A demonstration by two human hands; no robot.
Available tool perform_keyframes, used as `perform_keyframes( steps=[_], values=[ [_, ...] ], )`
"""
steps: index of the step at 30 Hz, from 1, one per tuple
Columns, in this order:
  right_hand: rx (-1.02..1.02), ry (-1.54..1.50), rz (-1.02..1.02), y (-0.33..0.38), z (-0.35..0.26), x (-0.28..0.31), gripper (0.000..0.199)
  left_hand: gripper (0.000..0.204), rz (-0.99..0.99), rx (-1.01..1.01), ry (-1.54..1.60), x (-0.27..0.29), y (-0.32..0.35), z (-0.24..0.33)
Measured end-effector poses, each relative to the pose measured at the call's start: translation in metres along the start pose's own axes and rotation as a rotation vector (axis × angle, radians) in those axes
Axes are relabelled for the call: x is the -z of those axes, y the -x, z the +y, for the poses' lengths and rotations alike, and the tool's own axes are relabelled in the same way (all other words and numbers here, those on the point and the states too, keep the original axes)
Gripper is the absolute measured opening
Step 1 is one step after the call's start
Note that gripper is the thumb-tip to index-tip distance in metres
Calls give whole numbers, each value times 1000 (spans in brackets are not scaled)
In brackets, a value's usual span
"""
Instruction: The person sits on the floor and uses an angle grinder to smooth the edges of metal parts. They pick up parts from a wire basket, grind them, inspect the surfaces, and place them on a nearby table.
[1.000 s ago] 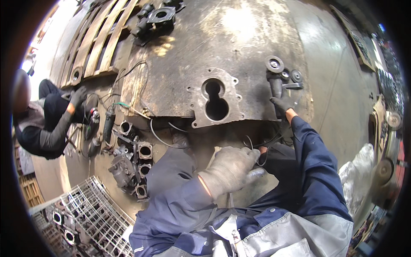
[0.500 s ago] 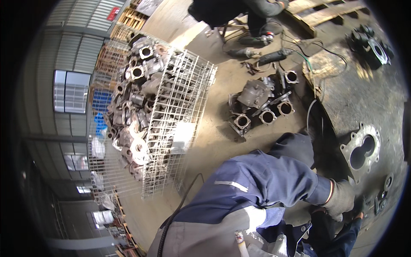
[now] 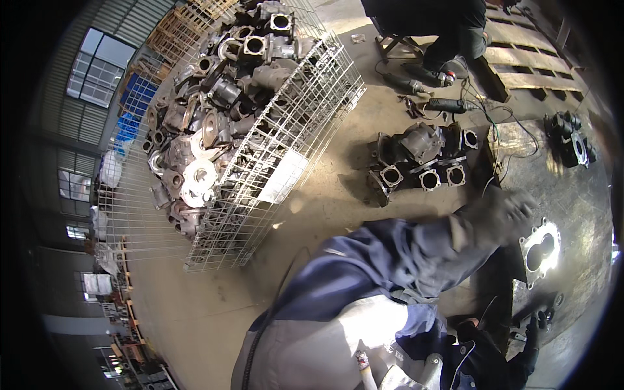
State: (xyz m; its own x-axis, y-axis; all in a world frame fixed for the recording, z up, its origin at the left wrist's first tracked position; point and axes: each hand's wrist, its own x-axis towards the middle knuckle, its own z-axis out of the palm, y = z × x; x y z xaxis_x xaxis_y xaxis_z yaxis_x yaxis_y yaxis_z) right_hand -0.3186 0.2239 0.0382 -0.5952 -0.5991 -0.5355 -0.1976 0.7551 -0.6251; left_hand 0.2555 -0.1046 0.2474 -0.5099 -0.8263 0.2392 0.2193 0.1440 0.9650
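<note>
At right of centre, a worker's gloved left hand hovers, blurred, beside a flanged metal plate with a figure-eight opening lying on a dark steel surface; whether its fingers are clenched or released cannot be told. Lower right, the gloved right hand rests near small parts, fingers curled, grasp unclear. Upper left, a wire cage brims with grey castings; more castings sit on the concrete floor mid-frame.
</note>
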Motion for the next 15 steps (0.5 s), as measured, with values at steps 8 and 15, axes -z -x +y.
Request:
perform_keyframes(
  steps=[8,15],
  values=[
    [303,136,-222,72,-82,-88,46,24,747,355,-104,249,191,-61],
    [306,592,-213,73,-96,-102,58,16,1209,462,-90,328,353,-134]
  ],
)
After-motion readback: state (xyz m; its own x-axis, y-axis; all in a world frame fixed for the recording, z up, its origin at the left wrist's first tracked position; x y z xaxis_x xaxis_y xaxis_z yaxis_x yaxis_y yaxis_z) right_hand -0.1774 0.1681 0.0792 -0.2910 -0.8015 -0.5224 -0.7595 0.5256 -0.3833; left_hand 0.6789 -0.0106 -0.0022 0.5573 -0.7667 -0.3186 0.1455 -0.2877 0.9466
